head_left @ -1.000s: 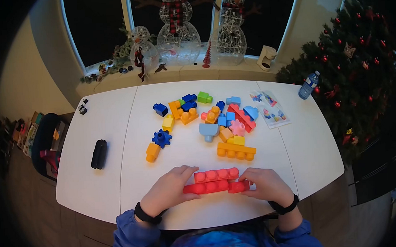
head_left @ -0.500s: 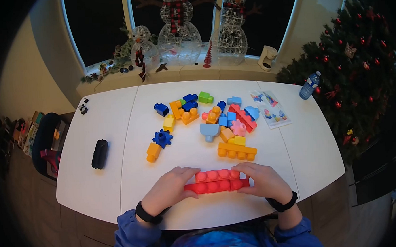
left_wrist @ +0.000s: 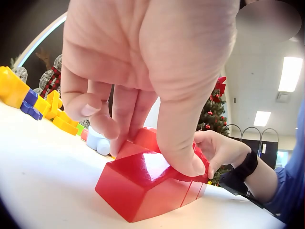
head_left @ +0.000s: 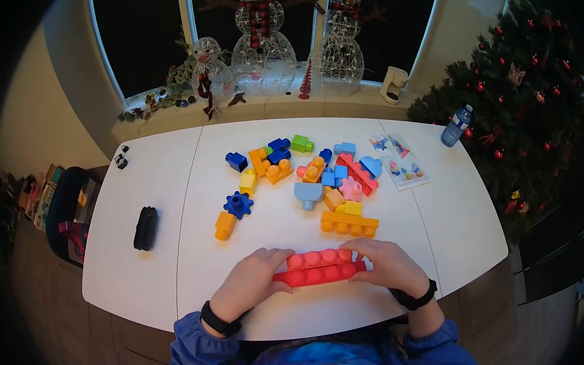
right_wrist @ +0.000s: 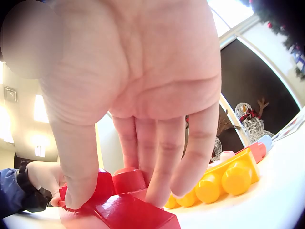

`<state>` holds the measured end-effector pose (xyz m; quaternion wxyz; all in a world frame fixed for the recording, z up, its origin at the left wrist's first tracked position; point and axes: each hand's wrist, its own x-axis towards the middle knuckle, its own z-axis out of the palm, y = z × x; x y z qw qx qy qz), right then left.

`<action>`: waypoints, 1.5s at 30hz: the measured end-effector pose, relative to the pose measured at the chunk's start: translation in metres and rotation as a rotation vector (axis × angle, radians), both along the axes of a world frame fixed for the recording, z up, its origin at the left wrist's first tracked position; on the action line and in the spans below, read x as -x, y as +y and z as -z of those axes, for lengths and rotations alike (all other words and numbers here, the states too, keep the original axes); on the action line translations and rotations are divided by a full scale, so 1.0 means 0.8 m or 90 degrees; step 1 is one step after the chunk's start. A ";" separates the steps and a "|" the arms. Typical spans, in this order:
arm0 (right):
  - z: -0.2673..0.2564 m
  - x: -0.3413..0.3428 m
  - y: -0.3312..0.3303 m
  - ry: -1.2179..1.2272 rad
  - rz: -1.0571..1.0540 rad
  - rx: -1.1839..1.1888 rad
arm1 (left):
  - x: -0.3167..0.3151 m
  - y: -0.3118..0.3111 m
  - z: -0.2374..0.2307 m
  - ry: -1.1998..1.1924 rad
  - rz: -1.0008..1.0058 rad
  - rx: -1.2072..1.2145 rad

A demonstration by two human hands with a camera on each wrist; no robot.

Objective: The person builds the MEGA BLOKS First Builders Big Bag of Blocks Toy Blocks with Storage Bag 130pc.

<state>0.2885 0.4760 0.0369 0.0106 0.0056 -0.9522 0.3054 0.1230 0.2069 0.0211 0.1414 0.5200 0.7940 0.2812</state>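
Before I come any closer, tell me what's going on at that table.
A person is pinching two rows of red blocks side by side near the table's close edge. The left hand grips their left end, the right hand their right. Farther back lie other toy blocks, a picture sheet and a bottle.

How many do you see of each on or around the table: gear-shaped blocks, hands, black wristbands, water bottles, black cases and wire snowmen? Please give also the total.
Gear-shaped blocks: 2
Hands: 2
Black wristbands: 2
Water bottle: 1
Black case: 1
Wire snowmen: 3
Total: 11
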 end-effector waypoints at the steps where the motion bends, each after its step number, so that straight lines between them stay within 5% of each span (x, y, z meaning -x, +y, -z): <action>1: 0.001 0.001 0.000 0.009 -0.003 0.000 | 0.001 0.000 0.000 -0.004 -0.004 0.003; 22: -0.017 0.010 0.006 0.006 0.027 0.017 | 0.010 -0.007 0.001 -0.001 -0.012 -0.063; 25: -0.017 0.013 0.033 0.114 0.109 -0.087 | 0.006 -0.012 -0.019 -0.029 -0.054 -0.082; 29: 0.005 0.029 0.071 0.063 0.134 -0.232 | 0.008 -0.016 -0.021 -0.010 -0.072 -0.122; 32: 0.025 0.040 0.081 -0.039 0.145 -0.208 | 0.010 -0.017 -0.022 -0.005 -0.073 -0.141; 45: -0.031 0.036 0.055 0.056 0.086 0.122 | 0.014 0.015 -0.050 0.035 -0.048 -0.235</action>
